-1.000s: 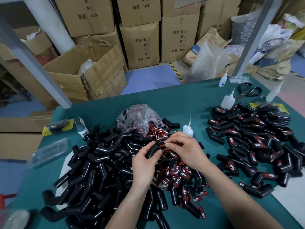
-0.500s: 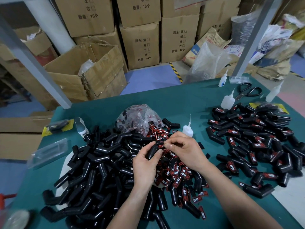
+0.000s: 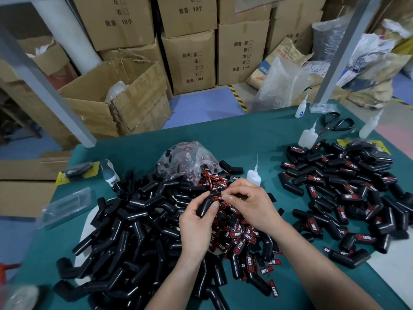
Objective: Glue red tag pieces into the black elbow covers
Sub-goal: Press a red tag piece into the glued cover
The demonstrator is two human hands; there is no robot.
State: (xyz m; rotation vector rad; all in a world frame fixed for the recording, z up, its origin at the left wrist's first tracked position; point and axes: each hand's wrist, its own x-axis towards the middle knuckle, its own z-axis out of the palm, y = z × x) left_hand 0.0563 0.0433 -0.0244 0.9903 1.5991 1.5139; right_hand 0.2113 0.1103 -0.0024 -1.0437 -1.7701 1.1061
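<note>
We see a green table [image 3: 257, 139] full of parts. At the lower left lies the biggest heap of plain black elbow covers [image 3: 125, 231], shiny bent tubes. On the right is a smaller heap of finished covers [image 3: 348, 189], which have red tags on them. In the middle lies a little pile of loose red tags [image 3: 241, 238] with white letters. Both arms come up from the bottom and meet above that pile. The left hand [image 3: 194, 227] wraps its fingers and thumb round one black cover [image 3: 206, 205]. The right hand [image 3: 252, 204] is curled, and its fingertips pinch a red tag [image 3: 218, 198] against the top of that cover.
</note>
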